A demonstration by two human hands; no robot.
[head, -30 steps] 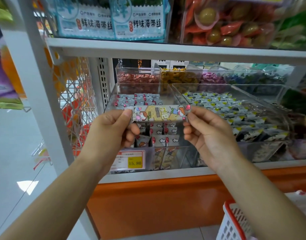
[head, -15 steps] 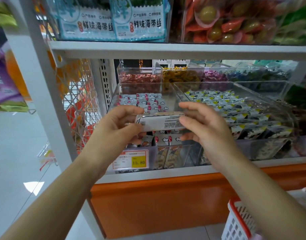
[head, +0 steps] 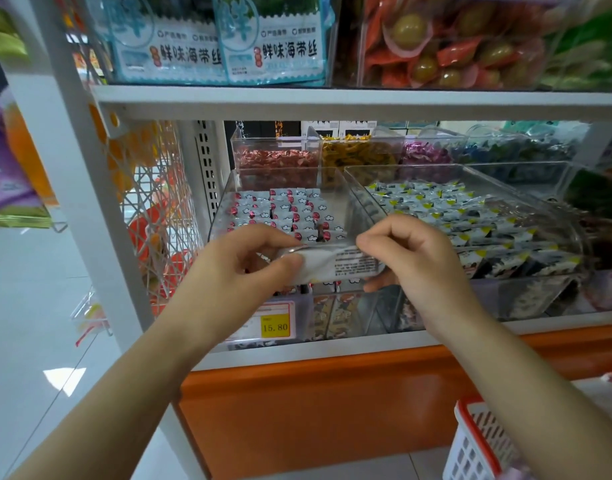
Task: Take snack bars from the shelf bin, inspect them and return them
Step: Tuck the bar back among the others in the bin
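Turned over since a second ago, the snack bar shows its printed back, just above the front of the clear shelf bin. The left hand pinches one end and the right hand the other, fingers curled on the wrapper. A slackened pinch could drop it short of the bin, or into the neighbouring bin. A pale tiled floor lies left, with the white shelf ahead and a red-rimmed basket at the right.

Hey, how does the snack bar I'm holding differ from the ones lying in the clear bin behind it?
The held bar shows a white side with small black print; the binned bars show cloud-patterned faces with red spots. The held bar is pinched between left hand and right hand; the binned bars lie in rows. Both are slim wrapped bars.
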